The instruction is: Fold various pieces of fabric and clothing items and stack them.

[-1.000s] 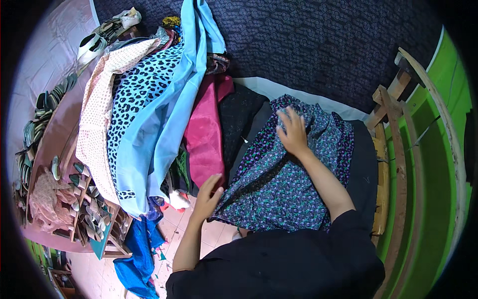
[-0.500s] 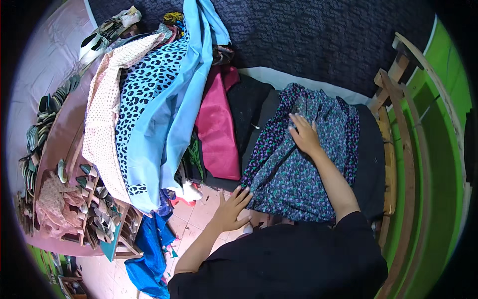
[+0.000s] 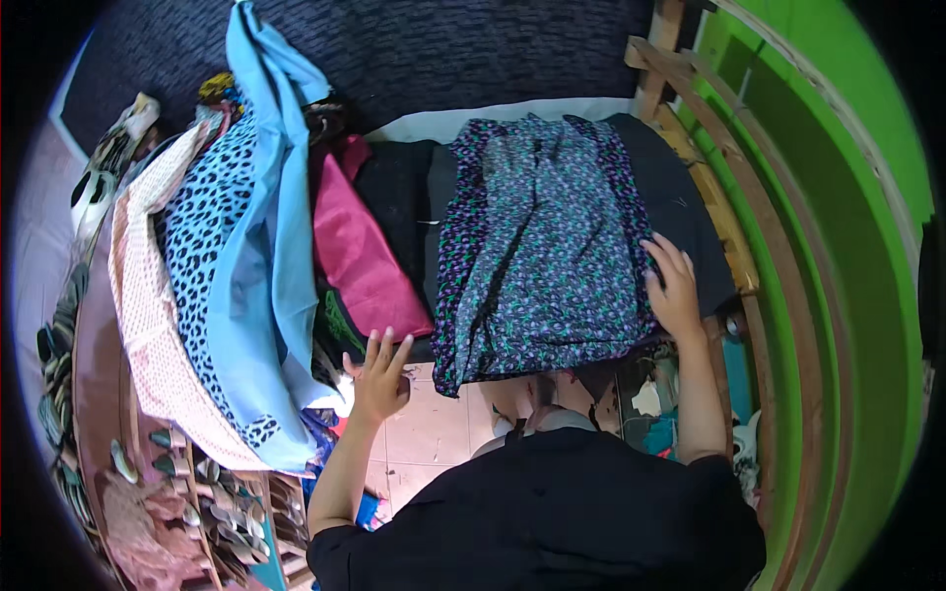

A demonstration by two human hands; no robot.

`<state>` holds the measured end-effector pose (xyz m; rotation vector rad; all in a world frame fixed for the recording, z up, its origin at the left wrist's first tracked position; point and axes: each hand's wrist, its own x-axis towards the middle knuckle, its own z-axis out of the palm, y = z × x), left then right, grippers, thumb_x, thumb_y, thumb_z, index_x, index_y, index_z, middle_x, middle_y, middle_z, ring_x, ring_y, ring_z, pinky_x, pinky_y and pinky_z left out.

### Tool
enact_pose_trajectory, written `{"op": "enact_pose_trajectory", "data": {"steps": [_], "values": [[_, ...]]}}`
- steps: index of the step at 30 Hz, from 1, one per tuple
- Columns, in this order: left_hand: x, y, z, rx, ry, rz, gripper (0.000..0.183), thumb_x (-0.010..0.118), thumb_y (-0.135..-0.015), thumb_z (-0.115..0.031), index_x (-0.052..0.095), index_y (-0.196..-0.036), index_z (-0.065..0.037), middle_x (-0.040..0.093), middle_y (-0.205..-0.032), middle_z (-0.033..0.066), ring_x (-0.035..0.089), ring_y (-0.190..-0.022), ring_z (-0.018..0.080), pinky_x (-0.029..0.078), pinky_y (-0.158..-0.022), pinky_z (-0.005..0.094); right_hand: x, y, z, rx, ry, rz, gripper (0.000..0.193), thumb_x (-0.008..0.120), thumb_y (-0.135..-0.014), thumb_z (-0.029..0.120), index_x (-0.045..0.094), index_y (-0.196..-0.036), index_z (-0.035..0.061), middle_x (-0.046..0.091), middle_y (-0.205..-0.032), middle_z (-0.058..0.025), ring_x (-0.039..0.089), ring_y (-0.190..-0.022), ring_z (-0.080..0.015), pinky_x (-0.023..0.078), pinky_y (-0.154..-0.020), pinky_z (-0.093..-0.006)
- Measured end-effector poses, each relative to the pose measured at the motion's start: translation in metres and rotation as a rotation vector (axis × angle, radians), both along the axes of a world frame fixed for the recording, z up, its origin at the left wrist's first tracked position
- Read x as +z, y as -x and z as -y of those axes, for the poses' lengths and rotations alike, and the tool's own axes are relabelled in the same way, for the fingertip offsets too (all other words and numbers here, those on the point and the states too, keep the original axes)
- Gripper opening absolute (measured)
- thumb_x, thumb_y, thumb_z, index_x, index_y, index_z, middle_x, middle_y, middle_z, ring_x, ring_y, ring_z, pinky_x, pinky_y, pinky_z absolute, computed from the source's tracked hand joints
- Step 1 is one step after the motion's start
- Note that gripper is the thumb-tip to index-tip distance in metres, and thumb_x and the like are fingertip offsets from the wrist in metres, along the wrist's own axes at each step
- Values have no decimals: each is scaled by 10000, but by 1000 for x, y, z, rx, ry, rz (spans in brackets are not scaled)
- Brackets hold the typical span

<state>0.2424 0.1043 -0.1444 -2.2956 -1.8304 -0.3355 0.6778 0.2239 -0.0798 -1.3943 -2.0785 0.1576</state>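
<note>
A folded floral cloth (image 3: 552, 256), dark with purple, white and green flowers, lies spread on a black padded surface (image 3: 675, 197). At its right edge rests my right hand (image 3: 674, 295), fingers stretched out along the border and gripping nothing. My left hand (image 3: 381, 382) is off the cloth to the lower left, fingers spread, holding nothing. Its fingertips are near the lower end of a pink cloth (image 3: 365, 266). Some creases run down the floral cloth's left part, and its near edge hangs at the front of the padding.
Light blue fabric (image 3: 261, 295), leopard-print fabric (image 3: 202, 217) and dotted cream fabric (image 3: 148, 325) drape at the left. Wooden rails (image 3: 778, 227) stand along the green wall (image 3: 857, 325). Shoe forms (image 3: 227, 522) crowd a lower-left rack. A tiled floor (image 3: 424, 433) shows below.
The view has swung right. My right hand slid from the cloth's middle to its right edge, and my left hand came away from its near left corner. The cloth lies straighter.
</note>
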Motion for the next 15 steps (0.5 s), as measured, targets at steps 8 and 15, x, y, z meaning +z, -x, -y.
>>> {"op": "enact_pose_trajectory", "data": {"steps": [8, 15], "values": [[-13, -14, -51, -164, -168, -76, 587, 609, -692, -217, 451, -1256, -265, 384, -1340, 65, 332, -1258, 196, -148, -980, 532, -77, -26, 83, -495, 271, 72, 933, 745, -600, 102, 224, -1369, 186, 178, -1399, -181, 130, -1307, -373, 105, -1018, -571], [0, -17, -63, -251, 163, 33, 675, 618, -658, -178, 398, -1292, -244, 285, -1400, 75, 242, -1305, 234, 9, -983, 582, -144, -3, 66, -585, 119, 40, 971, 772, -605, 175, 185, -1378, 184, 114, -1400, -191, 104, -1309, -371, 98, -989, -615]]}}
